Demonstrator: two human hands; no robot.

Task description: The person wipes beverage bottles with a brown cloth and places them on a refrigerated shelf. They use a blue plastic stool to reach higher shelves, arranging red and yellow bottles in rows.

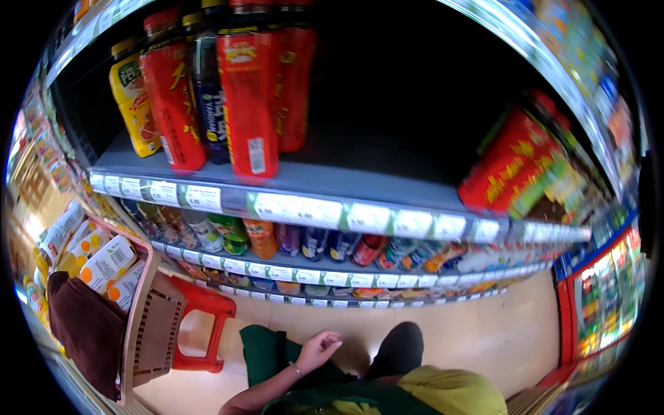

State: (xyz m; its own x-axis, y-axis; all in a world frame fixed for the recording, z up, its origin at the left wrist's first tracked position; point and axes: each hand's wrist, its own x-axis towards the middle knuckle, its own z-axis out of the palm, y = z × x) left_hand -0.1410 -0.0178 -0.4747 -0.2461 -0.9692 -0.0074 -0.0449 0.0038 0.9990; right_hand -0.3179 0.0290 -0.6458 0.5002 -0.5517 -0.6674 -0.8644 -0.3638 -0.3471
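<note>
My left hand (320, 350) is held low before my body, over the green apron, with its fingers loosely curled and no object visible in it. A bracelet is on its wrist. My right hand is out of view; only the yellow-green sleeve (451, 389) shows on that side. In front of me, red drink bottles (249, 104), a yellow bottle (136, 104) and a dark blue-purple bottle (210, 104) stand at the left of the grey shelf (337, 176). More red bottles (513, 161) are at its right end.
A pinkish plastic basket (140, 311) rests on a red plastic stool (215, 327) at the left, holding white bottles (106, 264) and a dark brown cloth (83, 332). Lower shelves hold assorted drinks (262, 238). A red-framed display case (565, 321) is at the right.
</note>
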